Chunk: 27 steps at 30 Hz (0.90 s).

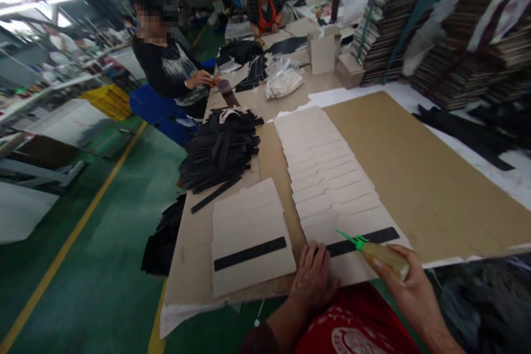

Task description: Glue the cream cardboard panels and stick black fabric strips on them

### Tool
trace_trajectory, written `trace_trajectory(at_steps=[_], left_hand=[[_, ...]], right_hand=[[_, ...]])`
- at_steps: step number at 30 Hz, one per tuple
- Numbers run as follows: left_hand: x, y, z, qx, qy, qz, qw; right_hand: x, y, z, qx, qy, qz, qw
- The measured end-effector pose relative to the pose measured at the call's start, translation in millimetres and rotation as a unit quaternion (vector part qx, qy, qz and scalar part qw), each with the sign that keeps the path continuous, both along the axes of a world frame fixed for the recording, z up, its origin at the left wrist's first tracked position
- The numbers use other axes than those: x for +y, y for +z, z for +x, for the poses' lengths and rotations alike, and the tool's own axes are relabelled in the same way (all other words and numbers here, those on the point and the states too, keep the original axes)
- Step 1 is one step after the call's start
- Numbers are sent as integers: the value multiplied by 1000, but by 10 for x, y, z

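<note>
My right hand (409, 282) is wrapped round a glue-style squeeze bottle (385, 259) with a green nozzle and yellowish contents. Its tip points left, above the row of overlapping beige panels (332, 168). Across the nearest panel lies a black strip (375, 236), partly covered by the bottle. At that strip's left end, my left hand (313, 275) rests with its fingers stretched out on the panel's edge. Left of it is a smaller stack of beige panels (249, 210), with another black strip (250, 254) across the top one.
A heap of black strips (222, 146) sits on the table's left side. Brown board (423, 177) covers the right. Tall bundled stacks (394, 11) stand at the back right. One person (174, 61) stands at the left edge; another (267, 8) works at the far end.
</note>
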<state>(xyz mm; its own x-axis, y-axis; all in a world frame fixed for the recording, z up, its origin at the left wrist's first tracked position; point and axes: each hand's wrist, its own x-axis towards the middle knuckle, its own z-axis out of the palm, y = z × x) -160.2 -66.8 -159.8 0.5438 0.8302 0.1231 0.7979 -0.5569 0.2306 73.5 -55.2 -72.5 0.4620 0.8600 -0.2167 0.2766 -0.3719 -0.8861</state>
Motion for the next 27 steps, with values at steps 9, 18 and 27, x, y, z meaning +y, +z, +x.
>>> trace_trajectory(at_steps=[9, 18, 27], left_hand=[[-19, 19, 19, 13, 28, 4, 1000], [-1, 32, 31, 17, 26, -8, 1000], [-7, 51, 45, 20, 27, -8, 999]], right_hand=[[273, -246, -297, -167, 237, 121, 949], [268, -332, -400, -209, 304, 125, 921], [264, -226, -474, -290, 357, 100, 882]])
